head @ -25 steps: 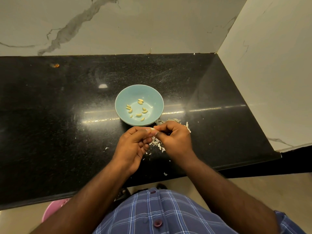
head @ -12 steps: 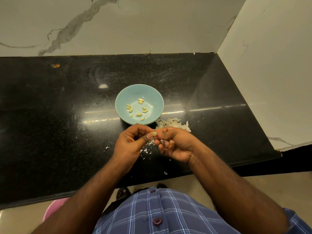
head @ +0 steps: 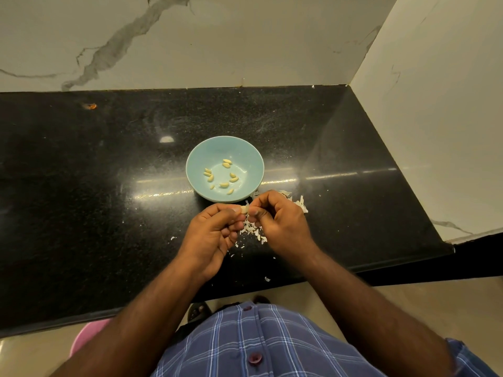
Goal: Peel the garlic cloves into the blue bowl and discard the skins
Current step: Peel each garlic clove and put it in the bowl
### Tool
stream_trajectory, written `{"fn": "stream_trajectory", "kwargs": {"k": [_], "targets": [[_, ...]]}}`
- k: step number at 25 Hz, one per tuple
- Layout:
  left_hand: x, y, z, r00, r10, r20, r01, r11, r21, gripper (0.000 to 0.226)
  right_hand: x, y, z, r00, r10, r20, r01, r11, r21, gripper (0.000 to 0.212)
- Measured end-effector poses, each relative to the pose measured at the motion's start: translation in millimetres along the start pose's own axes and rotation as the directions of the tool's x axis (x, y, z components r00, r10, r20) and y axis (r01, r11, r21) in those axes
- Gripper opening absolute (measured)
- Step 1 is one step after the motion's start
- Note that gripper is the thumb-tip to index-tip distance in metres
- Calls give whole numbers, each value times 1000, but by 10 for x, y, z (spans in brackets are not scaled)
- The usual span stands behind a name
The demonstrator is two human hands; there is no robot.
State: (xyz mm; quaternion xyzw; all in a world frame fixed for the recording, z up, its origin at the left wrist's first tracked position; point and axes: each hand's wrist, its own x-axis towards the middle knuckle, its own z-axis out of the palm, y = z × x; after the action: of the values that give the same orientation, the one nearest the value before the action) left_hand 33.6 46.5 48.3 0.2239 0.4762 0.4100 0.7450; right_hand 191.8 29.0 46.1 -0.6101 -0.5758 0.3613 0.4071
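Both hands meet over the counter's (head: 81, 186) near edge, the left hand (head: 211, 235) and right hand (head: 280, 221) each pinching an end of one garlic clove (head: 244, 209), its long axis running left to right. The blue bowl (head: 245, 151) sits just beyond the grip, peeled cloves (head: 221, 174) inside, skins (head: 251, 229) scattered beneath.

A pale garlic clove (head: 244, 208) is pinched between both hands; the blue bowl (head: 246, 159) of peeled cloves (head: 223, 176) sits just beyond them, white skins (head: 251, 230) scattered beneath
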Motion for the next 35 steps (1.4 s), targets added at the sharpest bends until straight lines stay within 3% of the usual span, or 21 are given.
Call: {"fn": "stream_trajectory", "kwargs": {"k": [8,13,18,23,25,28,31,35], "targets": [[13,42,-65,998,48,27,-50,996,79,11,106,103,-292,983,157,97,-142,979,-150,22],[38,39,-80,996,52,76,-60,993,103,15,47,-57,-218,994,77,80,-86,990,115,23],[-2,55,-51,995,75,70,-79,995,56,27,-28,-93,-87,1000,-19,13,18,996,92,27],[-12,58,-55,996,85,4,-85,992,91,21,30,-156,-106,976,97,194,-123,984,128,47],[-11,55,-57,997,70,9,-71,990,122,18,42,-173,-123,971,69,229,-84,995,58,39],[-23,76,-63,998,40,40,-46,986,162,14,30,-159,-109,985,69,161,-81,994,71,23],[-46,105,-59,995,27,100,-41,989,142,16,28,-116,-114,990,75,117,-87,991,100,22],[-48,99,-34,994,74,77,-86,984,159,11,29,-106,-107,984,138,109,-156,970,184,21]]}}
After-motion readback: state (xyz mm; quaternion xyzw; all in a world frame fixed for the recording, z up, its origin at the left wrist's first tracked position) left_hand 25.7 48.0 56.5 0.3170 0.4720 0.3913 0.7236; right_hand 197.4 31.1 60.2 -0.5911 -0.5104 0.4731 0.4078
